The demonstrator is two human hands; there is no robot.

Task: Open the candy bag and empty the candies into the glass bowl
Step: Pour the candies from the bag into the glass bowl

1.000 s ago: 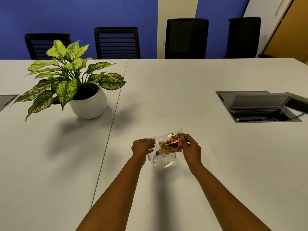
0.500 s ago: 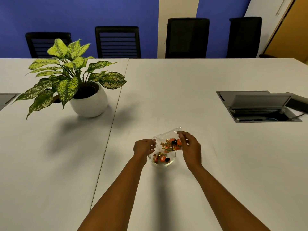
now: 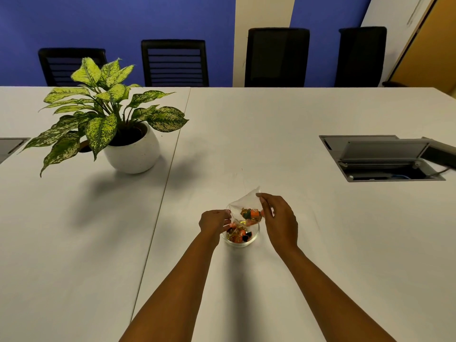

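Note:
A clear plastic candy bag (image 3: 244, 203) is tipped over a small glass bowl (image 3: 254, 239) on the white table. My left hand (image 3: 214, 221) pinches the bag's lower left edge at the bowl's rim. My right hand (image 3: 278, 218) grips the bag's upper right corner and holds it raised. Several orange, gold and dark wrapped candies (image 3: 251, 214) sit in the bag's lower part. More candies (image 3: 238, 235) lie in the bowl.
A potted plant (image 3: 128, 149) in a white pot stands at the left. An open grey cable box (image 3: 385, 159) is set into the table (image 3: 271, 134) at the right. Black chairs (image 3: 277, 58) line the far edge.
The bag has tilted further, its far corner lifted higher by my right hand. More candies have dropped from the bag into the bowl, which held almost none a second ago.

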